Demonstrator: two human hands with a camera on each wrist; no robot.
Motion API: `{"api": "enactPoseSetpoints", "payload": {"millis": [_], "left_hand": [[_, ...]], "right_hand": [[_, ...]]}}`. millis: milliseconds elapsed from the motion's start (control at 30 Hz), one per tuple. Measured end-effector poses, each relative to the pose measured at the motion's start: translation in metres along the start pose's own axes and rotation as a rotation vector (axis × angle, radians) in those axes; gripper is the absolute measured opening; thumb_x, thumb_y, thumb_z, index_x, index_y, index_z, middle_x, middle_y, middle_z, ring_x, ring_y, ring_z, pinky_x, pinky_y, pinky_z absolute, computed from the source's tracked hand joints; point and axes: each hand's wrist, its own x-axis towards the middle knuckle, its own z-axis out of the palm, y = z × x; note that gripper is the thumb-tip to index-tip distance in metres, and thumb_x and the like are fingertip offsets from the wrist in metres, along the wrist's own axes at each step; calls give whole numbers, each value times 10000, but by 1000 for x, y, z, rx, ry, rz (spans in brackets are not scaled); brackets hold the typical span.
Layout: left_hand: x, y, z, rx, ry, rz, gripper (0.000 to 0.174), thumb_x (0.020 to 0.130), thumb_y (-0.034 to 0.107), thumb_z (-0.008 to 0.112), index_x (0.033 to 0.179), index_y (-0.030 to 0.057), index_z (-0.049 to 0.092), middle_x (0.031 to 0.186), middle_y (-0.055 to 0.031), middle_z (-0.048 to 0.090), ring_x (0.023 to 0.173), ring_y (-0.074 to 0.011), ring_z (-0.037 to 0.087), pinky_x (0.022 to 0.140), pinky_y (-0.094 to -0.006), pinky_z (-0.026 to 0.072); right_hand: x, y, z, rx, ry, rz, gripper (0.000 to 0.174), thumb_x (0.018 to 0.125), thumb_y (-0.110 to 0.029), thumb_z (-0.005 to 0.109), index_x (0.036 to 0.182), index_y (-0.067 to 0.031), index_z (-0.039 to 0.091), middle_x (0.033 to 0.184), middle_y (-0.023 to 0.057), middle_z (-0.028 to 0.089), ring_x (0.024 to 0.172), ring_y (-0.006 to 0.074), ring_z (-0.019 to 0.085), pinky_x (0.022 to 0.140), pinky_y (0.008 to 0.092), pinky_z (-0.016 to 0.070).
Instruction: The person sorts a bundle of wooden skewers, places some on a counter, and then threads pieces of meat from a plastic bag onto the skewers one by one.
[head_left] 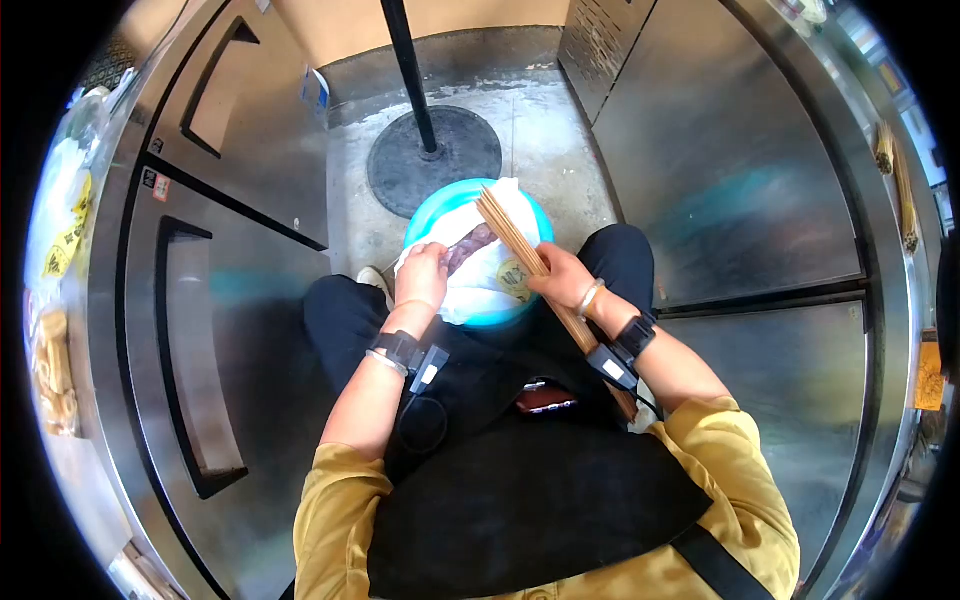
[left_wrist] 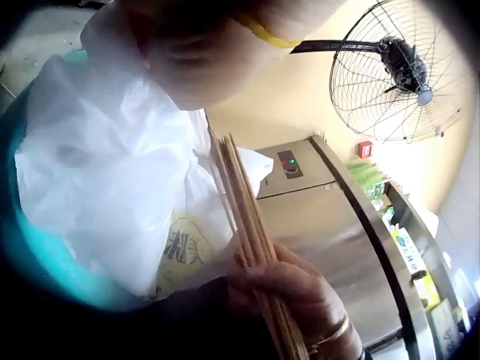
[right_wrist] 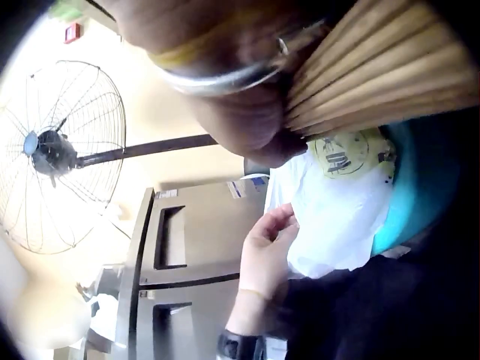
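Observation:
A turquoise basin (head_left: 540, 222) between the knees holds a white plastic bag (left_wrist: 105, 180) with a yellow printed label. In the bag's opening lies a strip of dark reddish meat (head_left: 472, 247). My left hand (head_left: 424, 276) is at the bag's left side, by the meat's end; in the right wrist view its thumb and fingers pinch the bag's edge. My right hand (head_left: 566, 278) grips a thick bundle of wooden skewers (head_left: 512, 232). The skewers slant across the bag's right side, their upper ends above the basin and their lower ends along the right forearm.
Steel refrigerators stand close on the left (head_left: 270, 300) and right (head_left: 740, 160). Ahead, the round black base (head_left: 385, 160) of a standing fan (left_wrist: 405, 67) is on the floor. A phone-like object (head_left: 546, 400) lies in the lap. More skewers (head_left: 905, 200) lie on the right counter.

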Motion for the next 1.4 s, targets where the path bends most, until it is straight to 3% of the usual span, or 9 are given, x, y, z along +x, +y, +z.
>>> {"api": "enactPoseSetpoints", "payload": {"millis": [67,233,367,600,700,800,933,1133,1400], "left_hand": [[2,12,-2,18,-34,-9,215,745,116,648,958,100,624,989,-113,599,902,-308,602,789,-414,485],[6,21,9,105,-59,4,219,743,142,657,958,116,622,999,-91,565,898,-297,602,766,-418,492],[6,25,13,108,-101,9,200,720,93,646,915,120,609,989,-88,561,892,-299,595,753,-412,487],[2,22,16,120,-58,207,113,726,57,608,822,100,566,823,-95,583,792,-314,598,706,-407,490],[1,8,24,-233,-111,-102,139,743,32,615,863,96,586,745,-68,597,718,-248,616,657,-338,497],[-3,-31,39,-913,-130,-202,248,833,9,610,1075,63,620,890,-8,643,775,-98,594,667,-213,494],[-12,-19,10,-1221,-187,-551,230,832,-2,612,1055,45,637,965,-49,654,794,-131,610,700,-256,519],[-19,-5,5,-1309,-204,-516,218,816,-14,607,1033,-11,629,961,-86,653,807,-150,628,723,-273,541],[-23,9,4,-1338,-211,-475,202,816,-9,625,1017,7,634,907,-67,648,791,-158,635,742,-286,541]], "right_hand": [[-18,8,-2,203,-97,52,379,716,-151,662,1022,34,540,851,130,612,784,217,586,739,321,478],[-71,-25,-19,783,-376,369,156,747,-72,638,887,-32,582,693,20,565,550,89,531,481,218,424],[-95,-30,-21,1038,-357,531,118,798,-105,662,872,-65,579,631,-5,531,465,99,493,422,217,392],[-99,-19,-9,1050,-398,416,146,816,-116,636,924,-38,575,714,35,592,563,99,537,521,209,425],[-99,-27,-18,994,-412,404,152,813,-87,624,934,-10,572,736,61,621,535,90,533,510,197,426],[-101,-31,-22,955,-407,445,155,808,-70,632,936,2,582,702,68,614,503,85,525,497,189,426],[-100,-24,-11,953,-408,446,133,804,-64,632,911,1,590,705,64,617,510,78,534,496,184,425],[-94,-34,2,904,-430,416,117,786,-75,649,872,-20,590,694,47,620,501,66,529,490,171,415],[-93,-33,3,927,-396,425,93,779,-29,621,858,5,587,703,65,612,514,81,539,504,179,434]]}}
